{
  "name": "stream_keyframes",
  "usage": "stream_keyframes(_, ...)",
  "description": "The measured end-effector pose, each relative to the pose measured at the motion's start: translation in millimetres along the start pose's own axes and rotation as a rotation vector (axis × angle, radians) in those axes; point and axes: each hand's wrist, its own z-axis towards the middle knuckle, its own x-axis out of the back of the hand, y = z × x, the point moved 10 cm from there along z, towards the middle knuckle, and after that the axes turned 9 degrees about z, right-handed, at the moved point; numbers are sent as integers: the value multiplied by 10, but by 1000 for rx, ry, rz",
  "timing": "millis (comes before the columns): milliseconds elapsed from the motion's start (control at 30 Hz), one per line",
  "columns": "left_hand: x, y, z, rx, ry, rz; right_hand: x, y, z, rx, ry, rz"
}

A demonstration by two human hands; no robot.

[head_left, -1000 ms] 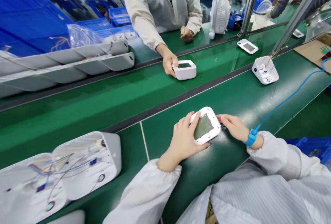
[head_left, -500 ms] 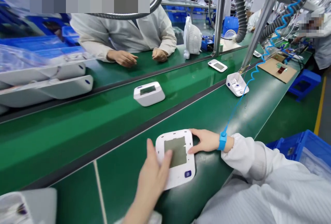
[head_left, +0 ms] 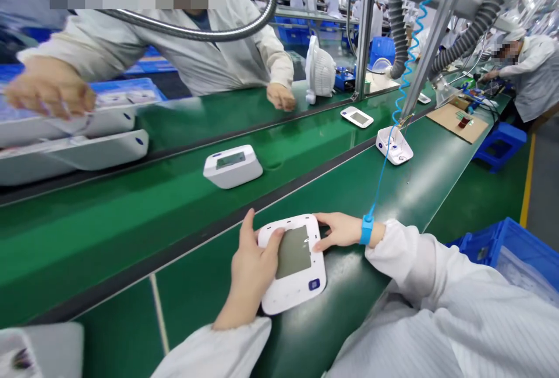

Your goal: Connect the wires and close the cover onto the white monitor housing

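Observation:
A white device cover (head_left: 293,296) with rounded corners, a grey display window and a dark blue button is between my hands, just above or on the green bench; which of the two I cannot tell. My left hand (head_left: 254,270) grips its left side, with the thumb over the front beside the window. My right hand (head_left: 338,230) pinches the upper right edge, thumb in front and the other fingers partly hidden behind. Around my right wrist is a blue wrist strap (head_left: 367,229) with a coiled cord.
On the green belt beyond lie a white device (head_left: 233,166) and a flatter white one (head_left: 357,116). An open white housing (head_left: 394,145) sits on the bench at right; another housing (head_left: 52,346) is at lower left. A co-worker's hand (head_left: 50,87) reaches over stacked housings (head_left: 109,148). A fan (head_left: 320,69) stands opposite.
My left thumb has moved up along the display window, and the left hand has closed round the cover's side. The co-worker's hand has moved left over the stacked housings. The white device on the belt has shifted left.

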Motion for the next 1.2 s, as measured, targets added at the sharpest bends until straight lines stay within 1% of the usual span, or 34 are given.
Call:
stream_keyframes(67,-6,3,16,38,-13,-59,15,4,1,3,-4,41)
stream_keyframes(167,-4,70,3,46,-25,-142,26,45,-1,-4,-6,111)
stream_keyframes(267,-17,118,-44,59,-29,-162,-31,20,-2,44,-8,225)
stream_keyframes(300,-21,127,-62,65,-24,-159,-37,11,4,54,27,249)
stream_keyframes(367,-30,130,-92,79,-11,-152,-17,21,23,36,162,248)
stream_keyframes(467,-53,102,-116,104,-8,-148,37,62,37,-31,401,169)
stream_keyframes(567,-62,63,-117,123,-6,-147,76,70,43,-74,536,-9)
stream_keyframes(667,-45,44,-114,126,7,-142,95,41,56,-73,563,-181)
stream_keyframes(800,-49,18,-93,147,-15,-115,96,-3,64,-80,547,-251)
stream_keyframes(867,-43,44,-51,131,-23,-108,116,-54,61,-94,531,-317)
stream_keyframes(967,-55,185,2,38,-46,-97,217,-151,-8,-134,506,-476)
stream_keyframes(1033,-62,358,-54,-110,-29,-26,307,-206,-129,-183,479,-603)
stream_keyframes(1067,-72,456,-135,-210,-7,33,341,-232,-213,-208,459,-670)
stream_keyframes(1133,-139,613,-403,-418,36,172,359,-281,-411,-251,396,-806)
stream_keyframes(1200,-259,627,-694,-521,28,248,310,-318,-614,-289,306,-936)
